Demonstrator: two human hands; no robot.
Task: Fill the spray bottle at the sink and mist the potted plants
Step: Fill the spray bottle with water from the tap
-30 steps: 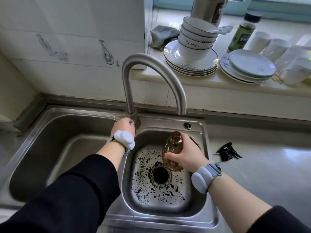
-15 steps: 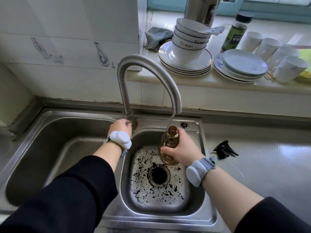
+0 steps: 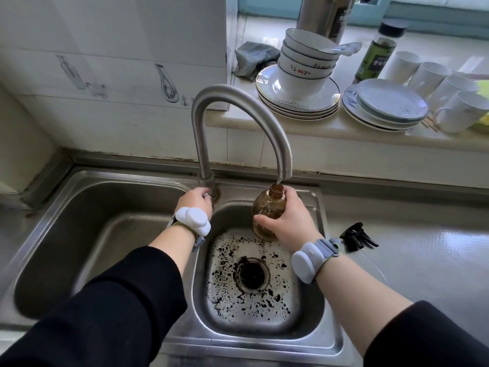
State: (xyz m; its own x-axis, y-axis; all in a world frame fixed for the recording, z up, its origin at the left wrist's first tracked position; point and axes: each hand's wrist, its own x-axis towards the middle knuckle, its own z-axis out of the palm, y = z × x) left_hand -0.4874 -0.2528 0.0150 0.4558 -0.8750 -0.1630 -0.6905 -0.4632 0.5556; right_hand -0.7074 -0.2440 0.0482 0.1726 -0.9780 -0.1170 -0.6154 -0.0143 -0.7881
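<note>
One round amber bottle point(image 3: 262, 207), gripped by right hand point(image 3: 287, 223), under curved steel tap point(image 3: 201, 144); left hand point(image 3: 194, 202), 9 o'clock, grips tap base.

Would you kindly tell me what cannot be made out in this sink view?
Head view:
Water level in the amber bottle: the right hand covers much of its body.
Tap handle: hidden under the left hand, which grips the faucet at its base.
Green jar label text: too small to read.
Steel flask: top cut off by the upper edge.

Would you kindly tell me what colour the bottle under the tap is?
Translucent amber-brown; the bottle shows best in the head view.
</note>
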